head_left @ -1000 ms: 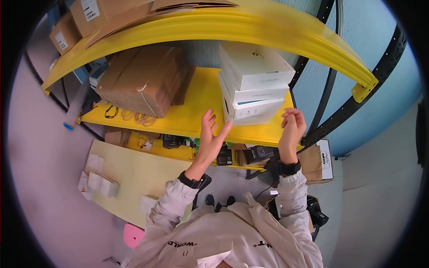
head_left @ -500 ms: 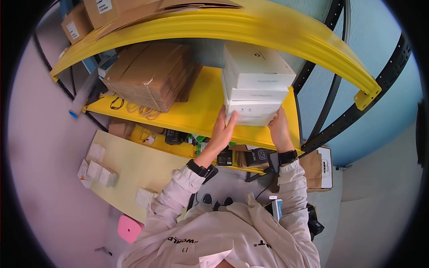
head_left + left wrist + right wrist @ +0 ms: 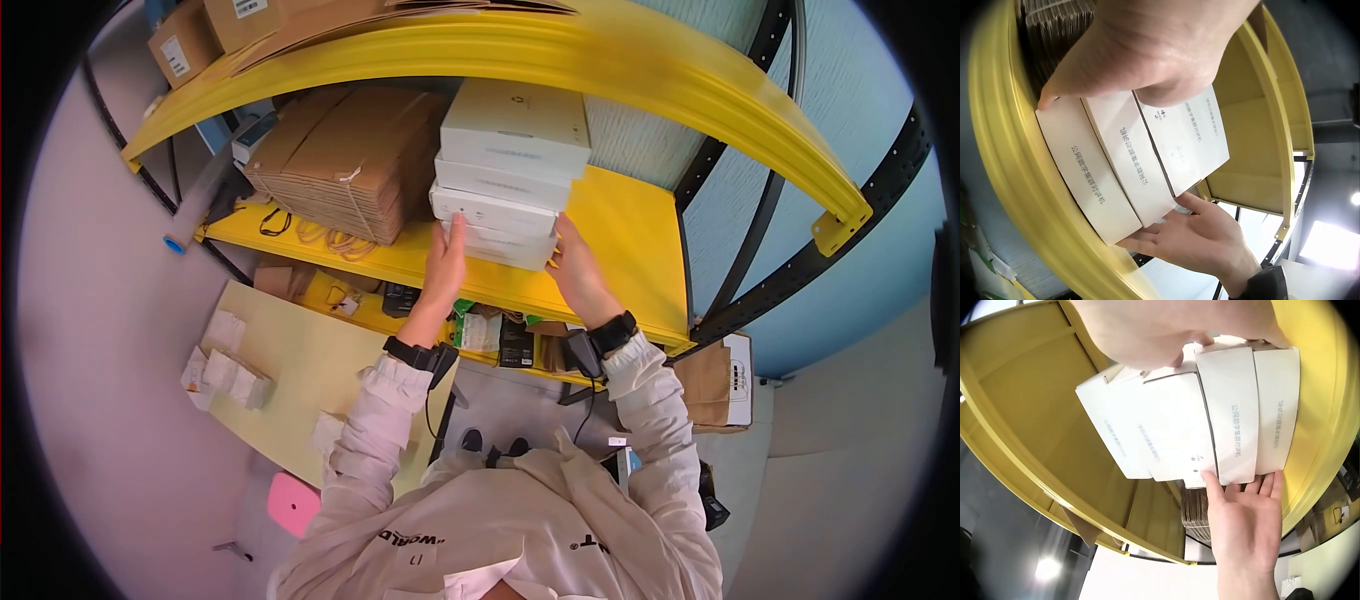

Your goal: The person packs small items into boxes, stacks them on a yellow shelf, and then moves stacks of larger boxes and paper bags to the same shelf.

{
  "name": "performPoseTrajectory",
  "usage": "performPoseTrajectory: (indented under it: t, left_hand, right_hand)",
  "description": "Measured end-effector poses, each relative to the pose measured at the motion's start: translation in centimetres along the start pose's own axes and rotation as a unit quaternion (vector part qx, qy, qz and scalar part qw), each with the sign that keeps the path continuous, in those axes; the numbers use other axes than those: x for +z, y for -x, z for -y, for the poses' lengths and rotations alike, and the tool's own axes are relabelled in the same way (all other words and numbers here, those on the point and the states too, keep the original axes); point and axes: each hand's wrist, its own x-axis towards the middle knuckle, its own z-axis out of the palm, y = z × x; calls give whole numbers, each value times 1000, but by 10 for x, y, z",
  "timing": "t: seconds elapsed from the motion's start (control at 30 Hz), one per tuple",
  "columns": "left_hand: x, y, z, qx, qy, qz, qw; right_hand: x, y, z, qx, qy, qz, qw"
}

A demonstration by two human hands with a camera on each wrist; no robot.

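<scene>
White boxes (image 3: 515, 130), stacked at upper centre of the frame, are held between two hands: left hand (image 3: 445, 270) open, thumb on a front face; right hand (image 3: 583, 280) open, fingers against the opposite side near the base. Supporting surface: yellow shelf (image 3: 625, 240). Just left of the stack, tied cardboard bundle (image 3: 345, 160). Across the top, yellow beam (image 3: 450, 48). Lower left, pale table (image 3: 310, 350) and, beside it, pink stool (image 3: 292, 503)
</scene>
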Motion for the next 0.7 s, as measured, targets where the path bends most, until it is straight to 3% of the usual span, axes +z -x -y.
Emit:
performPoseTrajectory:
  t: [0.07, 0.3, 0.53, 0.7]
  left_hand:
    - [-11, -6, 0, -3, 9, -4, 1000]
    - [-31, -20, -1, -53, 11, -19, 998]
    - [-30, -45, 21, -86, 22, -13, 996]
    - [-19, -44, 15, -104, 71, -23, 992]
  right_hand:
    - [16, -1, 0, -13, 6, 29, 999]
    - [32, -40, -27, -10, 1, -3, 1000]
    - [28, -67, -33, -39, -8, -17, 999]
    - [29, -56, -20, -29, -10, -1, 1000]
